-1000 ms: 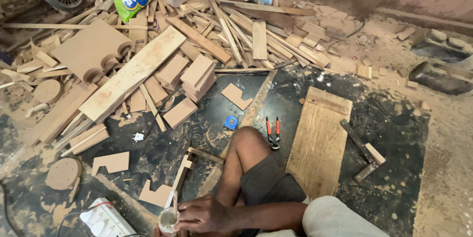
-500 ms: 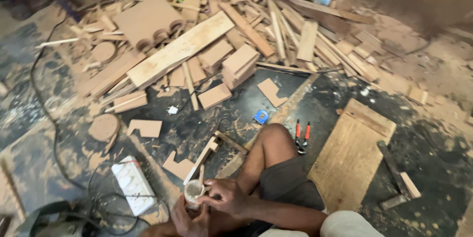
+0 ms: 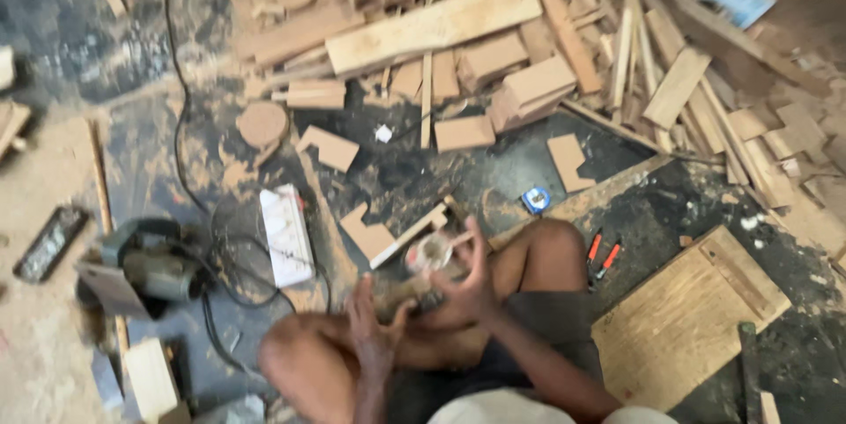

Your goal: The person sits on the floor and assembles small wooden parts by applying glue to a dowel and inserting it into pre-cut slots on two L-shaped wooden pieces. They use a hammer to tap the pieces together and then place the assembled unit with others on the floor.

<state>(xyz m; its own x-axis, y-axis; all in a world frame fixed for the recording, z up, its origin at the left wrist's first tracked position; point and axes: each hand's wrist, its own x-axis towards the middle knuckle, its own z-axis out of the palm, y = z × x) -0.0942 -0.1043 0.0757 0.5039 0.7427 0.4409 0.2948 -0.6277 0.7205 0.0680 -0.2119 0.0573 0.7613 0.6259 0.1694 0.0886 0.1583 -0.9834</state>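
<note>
**Cupping a small round container over the workshop floor**

Holding centre stage is a small round container point(image 3: 430, 253), pale-rimmed, raised just above the person's bent knees. The right hand point(image 3: 467, 278) curls around it from the right side, fingers spread and wrapped on its wall. The picture is blurred, so what the container holds cannot be told. The left hand point(image 3: 372, 323) sits just below and to the left, fingers pointing up, loosely half-curled; whether it grips anything cannot be told.

Just behind the container lies a notched wooden offcut point(image 3: 368, 235), with a thin wooden strip point(image 3: 414, 232) slanting beside it. Left of that, a white rectangular box point(image 3: 285, 234) lies flat. Further left rests a green power tool point(image 3: 154, 265), its black cable point(image 3: 181, 98) looping away. To the right, red-handled pliers point(image 3: 601, 256) lie near a plywood board point(image 3: 687, 318), and a small blue tape measure point(image 3: 535, 200) sits beyond the knee. Across the top sprawls a heap of timber offcuts point(image 3: 529, 54).
</note>
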